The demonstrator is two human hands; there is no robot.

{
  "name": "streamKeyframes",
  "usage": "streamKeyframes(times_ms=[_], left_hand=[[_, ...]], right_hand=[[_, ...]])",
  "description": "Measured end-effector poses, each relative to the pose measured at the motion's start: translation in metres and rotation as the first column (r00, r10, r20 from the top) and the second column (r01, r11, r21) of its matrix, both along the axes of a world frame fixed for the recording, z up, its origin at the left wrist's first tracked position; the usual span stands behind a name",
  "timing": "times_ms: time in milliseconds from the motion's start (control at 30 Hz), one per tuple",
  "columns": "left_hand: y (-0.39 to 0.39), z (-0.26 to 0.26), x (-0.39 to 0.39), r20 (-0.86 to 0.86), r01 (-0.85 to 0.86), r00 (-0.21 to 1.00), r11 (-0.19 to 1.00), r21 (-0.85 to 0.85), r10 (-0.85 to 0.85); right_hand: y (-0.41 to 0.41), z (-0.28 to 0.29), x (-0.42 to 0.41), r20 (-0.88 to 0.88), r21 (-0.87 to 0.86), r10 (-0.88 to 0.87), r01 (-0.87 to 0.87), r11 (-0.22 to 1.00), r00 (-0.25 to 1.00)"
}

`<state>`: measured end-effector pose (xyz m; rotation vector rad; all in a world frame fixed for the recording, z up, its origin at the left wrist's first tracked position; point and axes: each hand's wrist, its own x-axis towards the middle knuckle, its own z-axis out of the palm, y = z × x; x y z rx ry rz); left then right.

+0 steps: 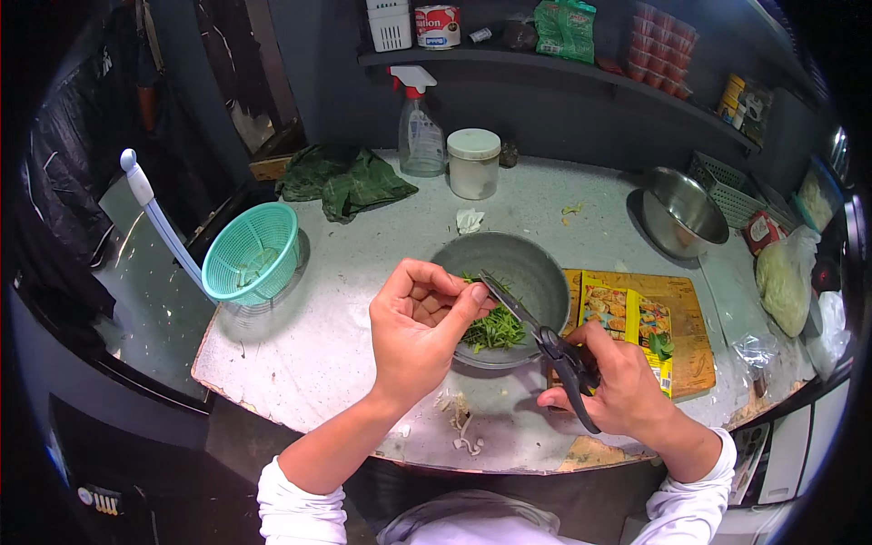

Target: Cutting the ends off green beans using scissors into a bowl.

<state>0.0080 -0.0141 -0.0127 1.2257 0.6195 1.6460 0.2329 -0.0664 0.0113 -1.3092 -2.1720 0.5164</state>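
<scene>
My right hand (616, 392) grips the black handles of a pair of kitchen scissors (562, 354), whose blades point up and left to my left fingertips. Over the left side of a grey bowl (538, 272), my left hand (422, 327) is raised with thumb and forefinger pinched together; whatever is between them is too small to tell. Cut green leafy pieces (496, 330) lie in the bowl beneath. Right of it, a yellow printed food packet (616, 306) with a few green leaves (661, 345) on top rests on a wooden cutting board (691, 327).
A turquoise plastic colander (252, 252) stands at the table's left edge. Behind are a dark green cloth (347, 178), a spray bottle (420, 133) and a white-lidded jar (473, 163). A steel bowl (684, 214) sits back right, near a bag (787, 279). Whitish scraps (466, 436) lie near the front edge.
</scene>
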Motion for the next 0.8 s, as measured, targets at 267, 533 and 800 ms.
streamKeyframes(times_ms=[267,533,800], left_hand=[[0.0009,0.0001,-0.0008,0.011,0.026,1.0,0.999,-0.036,-0.026],[0.0024,0.0,-0.002,-0.012,0.015,1.0,1.0,0.002,-0.015],[0.0006,0.0001,-0.0003,-0.037,0.034,0.999,0.999,0.004,-0.034]], right_hand=[[-0.0013,-0.0038,0.0001,0.004,0.004,-0.021,0.021,1.0,1.0],[0.0007,-0.0058,0.0043,0.009,0.051,-0.006,0.006,0.999,1.0],[0.0003,-0.003,0.0038,0.05,0.056,-0.025,0.023,0.998,0.998]])
